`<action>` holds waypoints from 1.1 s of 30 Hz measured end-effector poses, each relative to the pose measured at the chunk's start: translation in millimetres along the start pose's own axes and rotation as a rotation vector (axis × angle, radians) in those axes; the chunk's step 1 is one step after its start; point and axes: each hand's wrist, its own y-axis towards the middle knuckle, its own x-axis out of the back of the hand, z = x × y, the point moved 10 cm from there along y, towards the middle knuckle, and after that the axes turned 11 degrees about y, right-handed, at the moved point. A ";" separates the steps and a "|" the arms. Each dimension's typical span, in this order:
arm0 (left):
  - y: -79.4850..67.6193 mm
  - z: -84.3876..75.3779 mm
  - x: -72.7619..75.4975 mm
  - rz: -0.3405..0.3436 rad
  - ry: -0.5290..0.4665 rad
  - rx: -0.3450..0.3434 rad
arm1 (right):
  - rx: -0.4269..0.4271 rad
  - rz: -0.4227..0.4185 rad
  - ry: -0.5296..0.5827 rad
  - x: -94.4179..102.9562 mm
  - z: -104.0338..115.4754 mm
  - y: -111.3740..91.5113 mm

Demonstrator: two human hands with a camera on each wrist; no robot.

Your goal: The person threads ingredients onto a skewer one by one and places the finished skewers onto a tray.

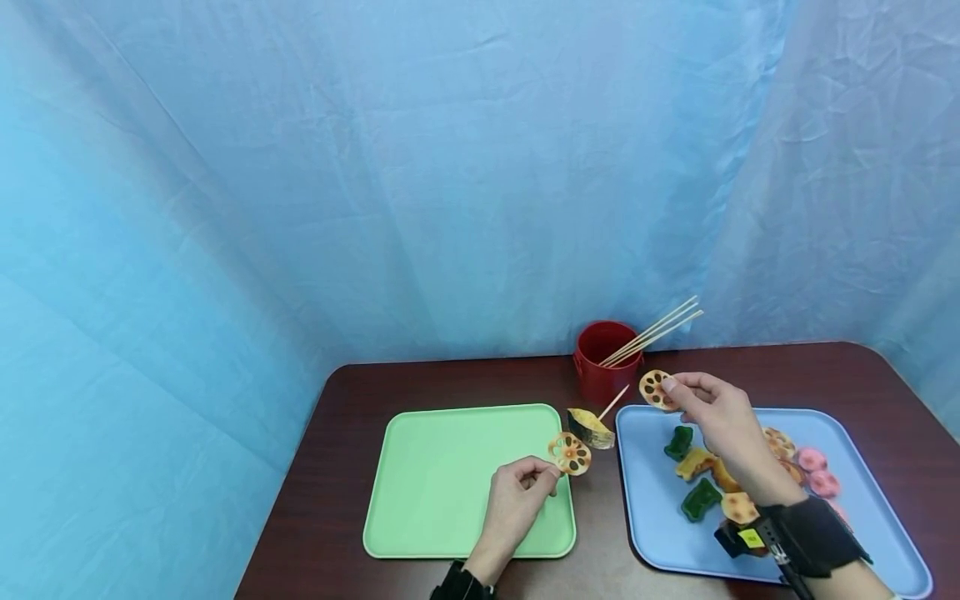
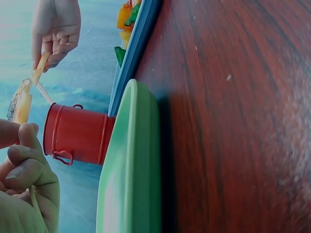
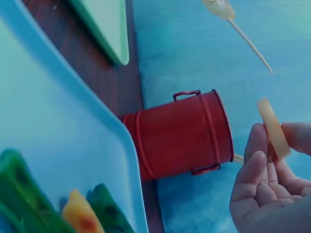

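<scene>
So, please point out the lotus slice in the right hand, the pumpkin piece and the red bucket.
Lotus slice (image 1: 652,389): head view, its holed face.
Pumpkin piece (image 1: 591,422): head view, its yellow flesh.
Red bucket (image 3: 180,136): right wrist view, its outer wall.

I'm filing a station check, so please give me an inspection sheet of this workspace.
Surface: dark table with a green tray and a blue tray.
Job's things: skewer with pumpkin slice and lotus slice; second lotus slice; food pieces on blue tray; red bucket holding sticks.
Clutter: nothing seen.
Hands: left hand holds the skewer at its lotus slice; right hand pinches the second lotus slice.
Cables: cannot tell whether the dark strip at the right wristband is one.
Surroundings: blue cloth behind.
</scene>
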 end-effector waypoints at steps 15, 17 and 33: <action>-3.0 -4.1 -6.7 0.030 0.000 -0.006 | -0.075 0.021 0.224 -7.9 3.4 1.1; -3.0 -2.9 -7.7 0.035 0.002 0.001 | -0.069 0.022 0.247 -9.4 4.5 1.2; -3.2 -3.8 -7.6 0.028 0.007 -0.022 | -0.034 0.021 0.259 -19.8 10.4 -3.7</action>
